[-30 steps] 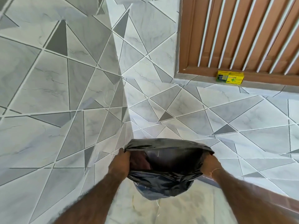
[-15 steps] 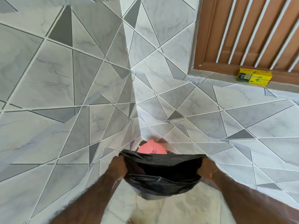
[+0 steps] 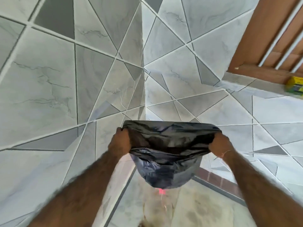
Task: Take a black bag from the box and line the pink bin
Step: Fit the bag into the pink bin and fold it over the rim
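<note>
Standing here by the tiled corner, I see the left hand [image 3: 120,141] with its fingers clenched on the left edge of the black bag [image 3: 167,154], pulling the plastic rim outward. Between the two hands the bag's mouth is stretched wide open and level, and its crumpled body sags below them toward the floor. Just under the bag's lowest point a small patch of the pink bin [image 3: 162,191] peeks out; the rest of it is hidden by the plastic. The right hand [image 3: 220,145] is closed on the opposite edge of the rim. Far off beyond that hand, the yellow box [image 3: 294,85] sits on the ledge under the wooden frame. So the bag is out and opened, I'd say; lowering it in and folding the rim over is still left.
</note>
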`<state>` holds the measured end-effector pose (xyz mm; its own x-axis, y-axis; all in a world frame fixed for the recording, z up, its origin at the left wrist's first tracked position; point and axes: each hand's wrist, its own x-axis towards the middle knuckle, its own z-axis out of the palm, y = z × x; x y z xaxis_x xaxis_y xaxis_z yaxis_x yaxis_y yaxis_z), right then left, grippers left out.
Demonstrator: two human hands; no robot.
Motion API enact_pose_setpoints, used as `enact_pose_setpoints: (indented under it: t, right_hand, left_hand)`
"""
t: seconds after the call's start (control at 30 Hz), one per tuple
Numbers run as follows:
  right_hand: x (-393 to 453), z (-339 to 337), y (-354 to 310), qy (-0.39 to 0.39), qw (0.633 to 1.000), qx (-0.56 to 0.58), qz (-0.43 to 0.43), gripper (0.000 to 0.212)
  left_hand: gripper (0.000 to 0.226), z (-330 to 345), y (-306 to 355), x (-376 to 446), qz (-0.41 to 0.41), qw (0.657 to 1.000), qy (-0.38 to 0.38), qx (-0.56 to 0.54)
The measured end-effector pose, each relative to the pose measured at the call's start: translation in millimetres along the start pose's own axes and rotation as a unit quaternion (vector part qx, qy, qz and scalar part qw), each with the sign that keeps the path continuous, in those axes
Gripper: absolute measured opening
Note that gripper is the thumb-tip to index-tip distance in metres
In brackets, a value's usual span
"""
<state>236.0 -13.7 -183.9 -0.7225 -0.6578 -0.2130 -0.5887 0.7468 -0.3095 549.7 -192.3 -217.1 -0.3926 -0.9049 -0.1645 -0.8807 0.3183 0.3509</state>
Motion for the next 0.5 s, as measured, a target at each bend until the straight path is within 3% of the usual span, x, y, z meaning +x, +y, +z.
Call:
enact_pose_setpoints:
  t: [0.17, 0.37, 0.5]
  right_hand:
    - [12, -1, -19, 0.021, 1.0, 0.009, 0.016, 0.038]
    - [13, 21, -28, 0.01, 0.999, 0.014, 0.047, 0.038]
    - [21, 36, -43, -0.003, 1.0, 0.01, 0.021, 0.037]
  left_hand:
    - [0.045, -13, 0, 19, -0.015, 1.0, 0.004, 0.016]
    - [0.065, 7, -15, 18, -0.047, 0.997, -0.057, -0.008]
    - [0.065, 6, -20, 19, -0.054, 0.997, -0.055, -0.005]
